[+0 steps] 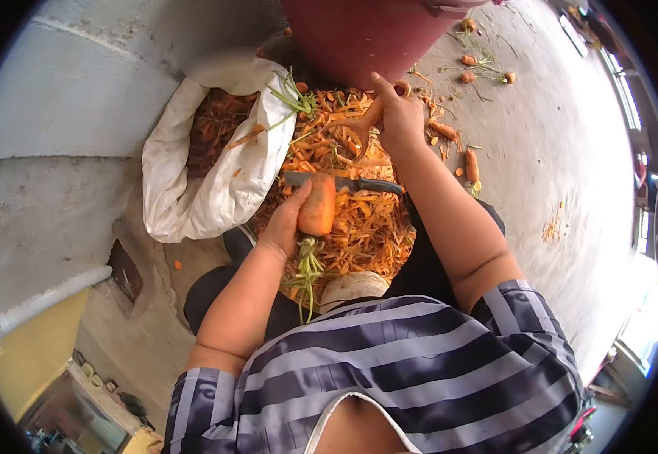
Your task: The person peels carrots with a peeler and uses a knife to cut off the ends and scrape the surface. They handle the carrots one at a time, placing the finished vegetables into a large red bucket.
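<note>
My left hand (290, 216) is wrapped round a thick carrot (317, 206), whose trimmed green stems (308, 268) hang toward my body. My right hand (403, 121) grips an orange-brown peeler (364, 130) with a forked head, held beyond the carrot and to its right. The peeler's blade is too small to make out. A knife with a black handle (378, 186) lies across the heap of orange peelings (371, 234) between my legs. Part of its blade is hidden behind the carrot.
A white sack (223, 208) with dark reddish contents stands open at left, against a grey wall (49, 204). A big red tub (367, 38) is straight ahead. Several carrots with stems, such as one carrot (471, 164), lie on the floor (556, 144) at right.
</note>
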Available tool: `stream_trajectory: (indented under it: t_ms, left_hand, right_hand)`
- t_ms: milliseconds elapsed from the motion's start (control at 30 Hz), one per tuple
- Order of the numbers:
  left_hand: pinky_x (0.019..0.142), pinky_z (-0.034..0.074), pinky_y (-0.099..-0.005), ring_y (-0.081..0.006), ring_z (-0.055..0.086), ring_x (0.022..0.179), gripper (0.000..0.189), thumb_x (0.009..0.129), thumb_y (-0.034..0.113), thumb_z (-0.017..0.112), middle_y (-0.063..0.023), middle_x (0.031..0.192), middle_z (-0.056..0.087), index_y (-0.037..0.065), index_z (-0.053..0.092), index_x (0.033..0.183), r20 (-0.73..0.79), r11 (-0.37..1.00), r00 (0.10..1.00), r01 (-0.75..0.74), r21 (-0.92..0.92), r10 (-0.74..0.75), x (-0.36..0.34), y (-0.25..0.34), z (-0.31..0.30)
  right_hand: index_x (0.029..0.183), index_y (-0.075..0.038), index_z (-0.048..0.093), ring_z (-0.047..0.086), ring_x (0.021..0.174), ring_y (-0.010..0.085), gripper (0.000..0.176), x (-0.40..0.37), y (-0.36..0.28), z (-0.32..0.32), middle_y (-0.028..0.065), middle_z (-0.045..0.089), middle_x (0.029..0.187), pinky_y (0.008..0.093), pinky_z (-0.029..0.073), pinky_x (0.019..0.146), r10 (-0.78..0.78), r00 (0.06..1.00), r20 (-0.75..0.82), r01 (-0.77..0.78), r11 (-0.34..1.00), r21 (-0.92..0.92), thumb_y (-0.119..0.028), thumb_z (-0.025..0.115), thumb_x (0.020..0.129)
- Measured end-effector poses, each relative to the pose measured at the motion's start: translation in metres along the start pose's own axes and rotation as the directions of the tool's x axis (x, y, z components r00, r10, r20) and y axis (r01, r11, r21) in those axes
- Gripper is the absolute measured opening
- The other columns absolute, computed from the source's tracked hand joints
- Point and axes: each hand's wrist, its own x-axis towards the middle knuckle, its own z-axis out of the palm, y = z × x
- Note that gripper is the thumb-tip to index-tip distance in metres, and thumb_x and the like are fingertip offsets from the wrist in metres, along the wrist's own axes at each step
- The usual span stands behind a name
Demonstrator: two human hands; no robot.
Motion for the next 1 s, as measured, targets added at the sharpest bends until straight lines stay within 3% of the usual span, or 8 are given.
stream_trajectory:
  t_ms: [133,233,400,533,700,800,900,1000]
  left_hand:
    - [0.057,0.051,-0.0278,-0.0178,0.061,0.075,0.049,0.087,0.044,0.043,-0.0083,0.092,0.058,0.004,0.047,0.116,0.051,0.998,0.997,-0.061,0.015,0.060,-0.006,0.009,0.004]
    - [0.063,0.052,-0.0310,-0.0190,0.061,0.072,0.046,0.086,0.046,0.044,-0.0103,0.086,0.060,0.005,0.051,0.107,-0.083,0.993,0.997,-0.002,-0.122,-0.009,-0.004,0.010,0.019]
    - [0.066,0.051,-0.0316,-0.0229,0.061,0.074,0.042,0.089,0.038,0.042,-0.0135,0.090,0.060,0.001,0.049,0.109,0.110,0.992,0.989,0.092,0.082,-0.101,-0.004,-0.004,0.005]
    - [0.047,0.050,-0.0313,-0.0228,0.061,0.067,0.044,0.086,0.043,0.046,-0.0134,0.082,0.059,0.004,0.050,0.107,0.011,0.994,0.994,0.105,-0.039,-0.104,-0.010,0.003,0.011]
    - [0.051,0.050,-0.0330,-0.0193,0.060,0.072,0.043,0.087,0.045,0.042,-0.0079,0.084,0.056,0.007,0.048,0.108,0.086,0.999,0.996,0.019,0.033,-0.022,-0.008,0.009,-0.001]
    - [0.056,0.051,-0.0320,-0.0193,0.060,0.072,0.041,0.089,0.043,0.041,-0.0079,0.082,0.058,0.007,0.049,0.107,-0.149,0.977,0.984,0.070,-0.203,-0.101,-0.006,0.008,0.021]
    - [0.059,0.051,-0.0315,-0.0196,0.061,0.073,0.041,0.090,0.041,0.039,-0.0099,0.087,0.059,0.006,0.049,0.108,-0.022,0.992,0.992,0.125,0.025,-0.124,-0.005,0.001,0.007]
    - [0.046,0.051,-0.0308,-0.0236,0.062,0.067,0.046,0.090,0.042,0.037,-0.0158,0.085,0.060,0.003,0.046,0.112,0.128,0.989,0.982,0.130,0.076,-0.139,-0.008,-0.001,0.006]
  right_hand:
    - [0.073,-0.005,0.053,0.046,0.050,0.0096,0.024,-0.049,0.000,0.015,0.0032,0.053,0.064,0.0232,0.037,0.046,0.204,0.953,0.226,-0.185,0.977,-0.102,-0.018,0.072,0.070]
    - [0.072,-0.004,0.055,0.048,0.056,0.0089,0.024,-0.073,0.027,0.014,0.0040,0.055,0.067,0.0244,0.040,0.050,0.145,0.829,0.540,0.002,0.965,-0.262,-0.022,0.071,0.070]
    - [0.071,-0.001,0.054,0.049,0.053,0.0109,0.020,-0.016,-0.011,0.007,0.0038,0.054,0.061,0.0277,0.041,0.047,0.047,0.998,0.047,-0.026,0.926,-0.376,-0.015,0.068,0.072]
    - [0.075,-0.002,0.054,0.047,0.048,0.0126,0.024,0.011,0.003,-0.002,0.0050,0.052,0.062,0.0266,0.038,0.043,-0.040,0.998,-0.042,0.039,0.999,-0.028,-0.019,0.071,0.070]
    - [0.072,-0.005,0.051,0.045,0.048,0.0105,0.023,-0.051,0.011,0.021,0.0020,0.048,0.058,0.0258,0.036,0.041,0.162,0.941,0.296,-0.151,0.987,-0.060,-0.017,0.071,0.072]
    - [0.070,-0.004,0.054,0.047,0.051,0.0112,0.024,-0.068,0.028,0.019,0.0027,0.052,0.061,0.0261,0.038,0.046,0.148,0.826,0.545,0.051,0.942,-0.333,-0.020,0.072,0.070]
    - [0.075,0.001,0.059,0.049,0.050,0.0131,0.033,-0.037,0.011,0.018,0.0057,0.055,0.061,0.0270,0.040,0.048,0.227,0.964,0.137,-0.144,0.883,-0.446,-0.031,0.069,0.070]
    - [0.071,0.001,0.052,0.047,0.045,0.0136,0.021,0.016,0.013,-0.002,0.0078,0.053,0.063,0.0279,0.040,0.045,-0.096,0.994,-0.053,0.079,0.963,-0.258,-0.011,0.069,0.070]
